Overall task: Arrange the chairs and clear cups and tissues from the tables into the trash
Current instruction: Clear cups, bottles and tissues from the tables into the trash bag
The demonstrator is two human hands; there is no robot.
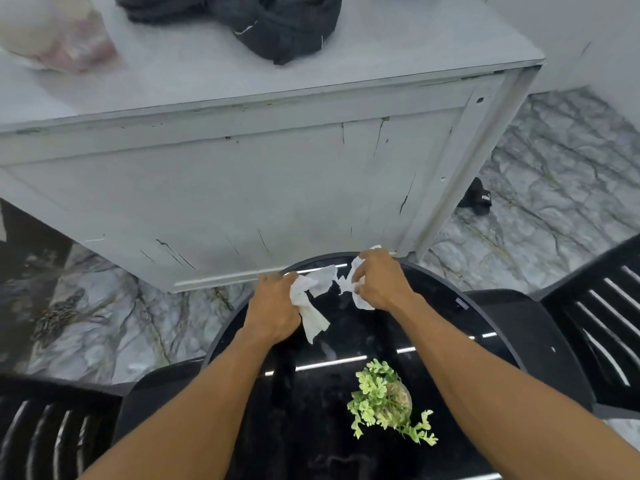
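Observation:
Over the far edge of a round glossy black table (443, 327), my left hand (273, 306) grips a crumpled white tissue (310, 306) whose tail hangs down below the fist. My right hand (379, 282) grips a second white tissue (348, 282), bunched in its curled fingers. The two tissues nearly touch between the hands. One black slatted chair (602, 327) stands at the table's right side, and another black chair (52, 431) at the lower left. No cup is visible.
A small pot of green artificial plant (388, 403) sits on the table near me. A grey cabinet (242, 181) stands just beyond the table, with dark cloth (270, 22) and a plastic bag (59, 32) on top. A black shoe (478, 199) lies on the marble floor.

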